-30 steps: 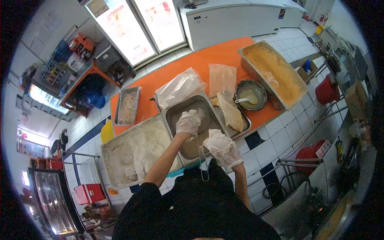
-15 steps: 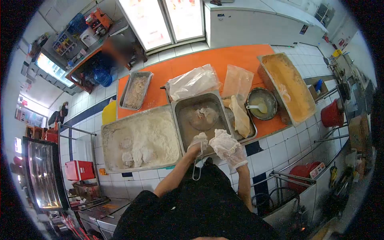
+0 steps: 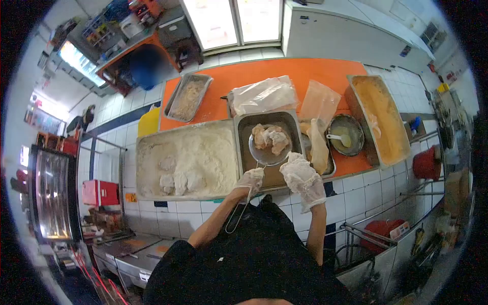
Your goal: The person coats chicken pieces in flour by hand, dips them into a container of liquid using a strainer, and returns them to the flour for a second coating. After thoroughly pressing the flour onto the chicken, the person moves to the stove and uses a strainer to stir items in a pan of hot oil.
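A person in a black top stands at a tiled ledge, both hands gloved. The left hand (image 3: 251,179) has its fingers wrapped tight round the wire handle of a strainer (image 3: 268,152). The right hand (image 3: 304,177) sits just beside the strainer's near rim, fingers together and loosely curved, holding nothing that shows. Whether the fingertips touch the rim cannot be told.

The strainer holds pale, wet chicken (image 3: 271,137) above a steel pan (image 3: 244,147). To the left, touching the pan, a flour tray (image 3: 193,147) carries a few coated pieces near its front edge.

The load looks heavy for a one-handed hold far down a thin handle. A dip of the wrist could tip the chicken back into the pan or over its rim, and liquid dripping from the strainer could clump the flour.

Further back lie a clear bag (image 3: 262,94), a bowl (image 3: 341,124) with a spoon, a batter tray (image 3: 378,117) and a small tray (image 3: 188,96), all on an orange counter (image 3: 284,68).
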`<state>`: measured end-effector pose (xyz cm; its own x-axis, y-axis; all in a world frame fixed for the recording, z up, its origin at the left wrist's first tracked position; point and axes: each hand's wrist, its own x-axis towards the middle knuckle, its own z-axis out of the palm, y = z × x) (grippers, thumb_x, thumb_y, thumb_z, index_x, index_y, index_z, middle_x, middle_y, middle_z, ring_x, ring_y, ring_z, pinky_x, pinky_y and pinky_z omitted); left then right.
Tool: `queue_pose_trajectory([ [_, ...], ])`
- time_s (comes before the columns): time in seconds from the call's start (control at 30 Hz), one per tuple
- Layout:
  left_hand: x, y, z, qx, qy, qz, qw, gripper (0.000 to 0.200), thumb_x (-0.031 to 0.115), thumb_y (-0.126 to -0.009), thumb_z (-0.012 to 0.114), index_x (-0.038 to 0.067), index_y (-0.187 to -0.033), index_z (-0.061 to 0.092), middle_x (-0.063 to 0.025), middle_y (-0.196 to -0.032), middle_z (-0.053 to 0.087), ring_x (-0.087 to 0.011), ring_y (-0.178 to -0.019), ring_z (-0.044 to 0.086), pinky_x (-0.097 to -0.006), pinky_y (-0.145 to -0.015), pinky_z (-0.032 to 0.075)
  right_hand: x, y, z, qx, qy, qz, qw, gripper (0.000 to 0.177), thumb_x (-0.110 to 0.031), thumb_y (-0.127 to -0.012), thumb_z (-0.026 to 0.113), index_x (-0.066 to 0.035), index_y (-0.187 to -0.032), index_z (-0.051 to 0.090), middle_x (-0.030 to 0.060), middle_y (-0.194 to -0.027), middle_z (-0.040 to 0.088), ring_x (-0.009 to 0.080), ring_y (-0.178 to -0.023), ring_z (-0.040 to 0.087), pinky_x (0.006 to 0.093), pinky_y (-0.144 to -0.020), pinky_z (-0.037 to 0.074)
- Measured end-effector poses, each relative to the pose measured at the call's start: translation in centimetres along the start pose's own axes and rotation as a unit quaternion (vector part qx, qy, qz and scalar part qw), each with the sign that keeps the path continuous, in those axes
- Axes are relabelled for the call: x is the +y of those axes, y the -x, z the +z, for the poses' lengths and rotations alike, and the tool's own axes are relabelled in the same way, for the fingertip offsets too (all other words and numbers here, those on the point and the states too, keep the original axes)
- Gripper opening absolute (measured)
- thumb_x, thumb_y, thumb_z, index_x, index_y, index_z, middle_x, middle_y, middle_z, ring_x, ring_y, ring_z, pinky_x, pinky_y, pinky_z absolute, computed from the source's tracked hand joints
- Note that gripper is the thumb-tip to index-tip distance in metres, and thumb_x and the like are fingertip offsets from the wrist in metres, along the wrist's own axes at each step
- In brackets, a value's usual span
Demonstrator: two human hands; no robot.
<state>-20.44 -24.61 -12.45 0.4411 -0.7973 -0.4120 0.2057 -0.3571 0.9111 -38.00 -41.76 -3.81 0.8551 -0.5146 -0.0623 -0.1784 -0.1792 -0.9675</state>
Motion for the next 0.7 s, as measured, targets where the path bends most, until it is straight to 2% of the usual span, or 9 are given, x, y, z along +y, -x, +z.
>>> queue_pose_trajectory([
  [0.07, -1.9, -1.2, 0.0, 0.012, -0.356, 0.207, 0.911, 0.004, 0.007, -0.074, 0.052, 0.007, -0.076, 0.049, -0.0032, -0.069, 0.048, -0.0167, -0.061, 0.048, -0.0275, -0.054, 0.042, -2.0, 0.5, -0.4, 0.001, -0.02, 0.01, 1.0, 0.047, -0.013, -0.079, 0.056, -0.003, -0.121, 0.039, 0.0085, -0.121, 0.047, 0.0206, -0.11, 0.045, 0.0311, -0.096, 0.033],
  [0.17, -2.7, -1.1, -0.7, -0.002, -0.224, 0.237, 0.945, 0.005, 0.003, -0.074, 0.049, 0.007, -0.077, 0.049, -0.0055, -0.07, 0.049, -0.0186, -0.064, 0.049, -0.0275, -0.058, 0.044, -2.9, 0.1, 0.0, -0.001, -0.074, 0.027, 0.997, 0.049, -0.02, -0.081, 0.054, -0.004, -0.124, 0.035, 0.0085, -0.124, 0.044, 0.0222, -0.113, 0.042, 0.0313, -0.097, 0.031],
  [0.23, 4.1, 3.3, -0.8, 0.01, -0.329, 0.199, 0.923, 0.006, 0.005, -0.075, 0.047, 0.007, -0.08, 0.05, -0.0049, -0.075, 0.052, -0.018, -0.071, 0.051, -0.0272, -0.065, 0.044, -2.2, -0.3, -1.0, -0.046, 0.307, -0.059, 0.949, 0.053, -0.023, -0.081, 0.054, -0.007, -0.126, 0.032, 0.0085, -0.126, 0.041, 0.0231, -0.114, 0.04, 0.0328, -0.098, 0.03],
  [0.3, 6.4, 7.2, -1.7, 0.02, -0.132, -0.009, 0.991, 0.024, 0.018, -0.075, 0.05, 0.006, -0.095, 0.054, -0.0065, -0.083, 0.054, -0.0223, -0.07, 0.051, -0.0295, -0.064, 0.046, -0.6, 0.3, -1.0, -0.026, 0.211, -0.006, 0.977, 0.055, -0.024, -0.081, 0.054, -0.007, -0.127, 0.03, 0.0081, -0.127, 0.04, 0.0241, -0.115, 0.039, 0.0339, -0.098, 0.03],
  [0.33, 3.4, 8.8, -2.8, 0.1, -0.462, 0.166, 0.865, 0.034, 0.018, -0.074, 0.053, 0.011, -0.107, 0.054, -0.009, -0.096, 0.057, -0.0225, -0.082, 0.053, -0.0291, -0.074, 0.046, 0.0, 0.8, -0.9, 0.003, 0.117, 0.055, 0.992, 0.056, -0.025, -0.081, 0.054, -0.008, -0.128, 0.029, 0.0077, -0.128, 0.04, 0.0251, -0.115, 0.038, 0.035, -0.098, 0.029],
  [0.4, -4.2, 10.0, -6.6, 0.073, -0.578, 0.173, 0.794, 0.036, 0.016, -0.073, 0.051, 0.01, -0.108, 0.053, -0.0099, -0.106, 0.055, -0.0219, -0.094, 0.052, -0.0296, -0.083, 0.043, 0.1, 1.1, -0.6, 0.031, 0.048, 0.069, 0.996, 0.054, -0.021, -0.08, 0.057, -0.005, -0.126, 0.033, 0.0085, -0.125, 0.042, 0.0228, -0.114, 0.04, 0.0329, -0.096, 0.032],
  [0.53, -2.6, 14.9, -8.8, 0.205, -0.606, 0.124, 0.758, 0.025, 0.014, -0.071, 0.05, 0.006, -0.094, 0.056, -0.0148, -0.091, 0.055, -0.0277, -0.085, 0.052, -0.0381, -0.072, 0.042, -1.1, 0.2, -1.0, -0.029, 0.159, -0.083, 0.983, 0.049, -0.013, -0.077, 0.06, 0.0, -0.12, 0.04, 0.0094, -0.123, 0.044, 0.0195, -0.112, 0.042, 0.0304, -0.093, 0.036],
  [0.57, -2.2, 15.5, -8.7, 0.287, -0.644, 0.184, 0.685, 0.016, 0.014, -0.07, 0.051, 0.005, -0.082, 0.059, -0.0152, -0.079, 0.057, -0.0326, -0.074, 0.053, -0.0413, -0.063, 0.043, -0.7, 0.3, -0.8, -0.027, 0.157, -0.082, 0.984, 0.049, -0.013, -0.077, 0.06, 0.0, -0.12, 0.04, 0.0094, -0.123, 0.044, 0.0195, -0.112, 0.042, 0.0304, -0.093, 0.036],
  [0.7, -1.9, 13.5, -8.8, 0.335, -0.61, 0.141, 0.704, 0.013, 0.012, -0.068, 0.052, 0.003, -0.074, 0.056, -0.0149, -0.069, 0.054, -0.0328, -0.066, 0.051, -0.0421, -0.059, 0.041, 1.7, -0.8, 1.1, -0.005, 0.055, 0.003, 0.998, 0.043, -0.023, -0.079, 0.056, -0.006, -0.118, 0.045, 0.0116, -0.12, 0.047, 0.0274, -0.112, 0.041, 0.0348, -0.098, 0.029],
])
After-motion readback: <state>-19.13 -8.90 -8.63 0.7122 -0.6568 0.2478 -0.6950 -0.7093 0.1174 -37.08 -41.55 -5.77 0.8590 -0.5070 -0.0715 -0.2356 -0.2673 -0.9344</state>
